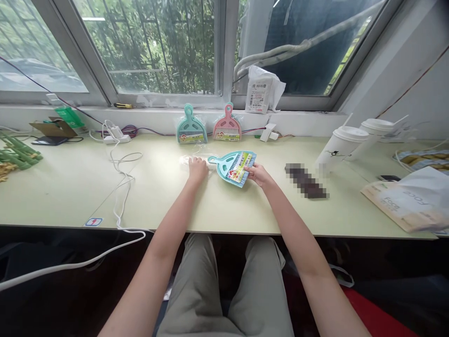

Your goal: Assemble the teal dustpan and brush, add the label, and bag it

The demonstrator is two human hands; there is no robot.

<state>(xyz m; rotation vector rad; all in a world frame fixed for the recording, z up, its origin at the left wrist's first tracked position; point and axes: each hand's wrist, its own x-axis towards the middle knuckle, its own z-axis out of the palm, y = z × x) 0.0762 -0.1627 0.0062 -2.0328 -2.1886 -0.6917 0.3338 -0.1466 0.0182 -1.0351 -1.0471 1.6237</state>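
Observation:
A small teal dustpan-and-brush set [233,167] lies flat on the pale green table [70,187], handle pointing left. My right hand [258,174] grips its right edge. My left hand [197,168] rests on a clear plastic wrapper [187,160] just left of the handle, fingers curled on it. Two more sets stand against the window ledge behind: a teal one [191,125] and a pink one [228,124].
A white cable [121,187] runs from a charger [114,135] over the table's front edge. Two white lidded cups [342,145] stand at right, beside a blurred dark object [306,180] and paper bags [409,201]. Green plastic pieces [16,154] lie far left.

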